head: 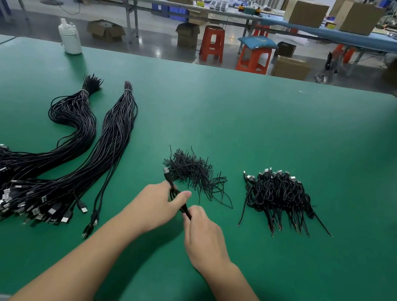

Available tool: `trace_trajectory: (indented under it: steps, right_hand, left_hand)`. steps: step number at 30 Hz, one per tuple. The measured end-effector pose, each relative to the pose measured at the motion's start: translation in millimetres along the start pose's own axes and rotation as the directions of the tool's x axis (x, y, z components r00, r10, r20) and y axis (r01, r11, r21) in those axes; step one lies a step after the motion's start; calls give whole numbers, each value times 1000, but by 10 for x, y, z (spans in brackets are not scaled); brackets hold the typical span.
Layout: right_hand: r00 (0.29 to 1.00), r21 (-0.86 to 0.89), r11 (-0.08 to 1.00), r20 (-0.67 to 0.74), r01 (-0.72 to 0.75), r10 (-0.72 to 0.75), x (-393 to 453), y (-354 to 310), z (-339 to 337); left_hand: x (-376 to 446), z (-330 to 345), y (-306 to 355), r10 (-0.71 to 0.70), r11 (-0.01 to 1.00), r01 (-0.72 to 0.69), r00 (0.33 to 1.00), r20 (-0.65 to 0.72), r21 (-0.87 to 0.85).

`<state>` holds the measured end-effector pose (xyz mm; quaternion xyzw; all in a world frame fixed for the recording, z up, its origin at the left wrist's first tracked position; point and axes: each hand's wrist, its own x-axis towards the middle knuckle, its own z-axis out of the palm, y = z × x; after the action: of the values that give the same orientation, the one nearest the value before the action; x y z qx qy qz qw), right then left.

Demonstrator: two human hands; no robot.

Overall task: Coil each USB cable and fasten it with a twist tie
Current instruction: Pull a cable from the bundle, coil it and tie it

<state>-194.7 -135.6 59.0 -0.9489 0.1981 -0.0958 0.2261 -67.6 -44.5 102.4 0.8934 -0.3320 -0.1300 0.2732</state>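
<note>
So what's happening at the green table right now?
A person is bundling USB cables. The left hand holds a coiled cable, its plug pointing away from the person, while the right hand works at the coil's near end. The loose twist ties lie just beyond, finished coils are piled to the right, and long uncoiled bundles wait on the left.

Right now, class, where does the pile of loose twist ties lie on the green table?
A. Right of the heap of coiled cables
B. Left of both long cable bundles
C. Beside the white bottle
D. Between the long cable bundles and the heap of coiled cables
D: the twist ties lie right of the long cable bundles and left of the coiled cables.
</note>
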Motion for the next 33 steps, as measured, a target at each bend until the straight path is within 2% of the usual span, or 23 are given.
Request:
trace_trajectory:
  steps: [3,6,8,10,11,14,16,17,20,21,23,25,28,33]
  right_hand:
    - [999,-23,1000,46,6,-5,-16,55,7]
    - [989,31,999,145,-24,19,3,47,31]
    - [968,222,968,243,-121,65,48,2,24]
    - [939,488,835,330,-253,91,88,-44,10]
    - [933,544,788,346,-287,101,104,-58,6]
    - [947,508,821,299,-261,116,153,-65,21]
    - [954,531,804,266,-267,141,188,-45,36]
    - [954,541,794,252,-276,160,206,-26,31]
    - [958,553,783,177,-286,226,235,73,20]
    - [956,541,789,140,-291,257,232,130,31]
    - [945,513,798,101,-317,310,220,239,65]
    - [934,530,774,122,-347,335,214,289,95]
    - [931,505,784,142,-361,337,241,317,115]
    - [924,535,753,202,-383,326,254,366,137]
  left_hand:
    - [46,-34,-48,94,991,-84,991,93,-105]
    - [80,-18,-87,116,993,-114,988,103,-25]
    - [94,9,-83,135,989,-140,985,106,49]
    - [116,20,-67,155,984,-163,981,116,67]
    - [128,13,-56,153,986,-159,982,115,52]
    - [196,16,-13,159,986,-164,981,116,40]
    - [243,52,14,158,986,-162,981,116,28]
    - [272,75,8,145,989,-143,981,129,-20]
    - [398,126,-83,85,939,-8,974,208,-343]
    - [460,148,-149,45,931,29,980,194,-363]
    - [602,209,-303,-72,974,86,995,73,-211]
    - [723,272,-428,-173,982,170,984,-45,-78]
    - [861,379,-477,-231,971,235,970,-81,44]
    - [963,511,-441,-223,957,241,967,-124,158]
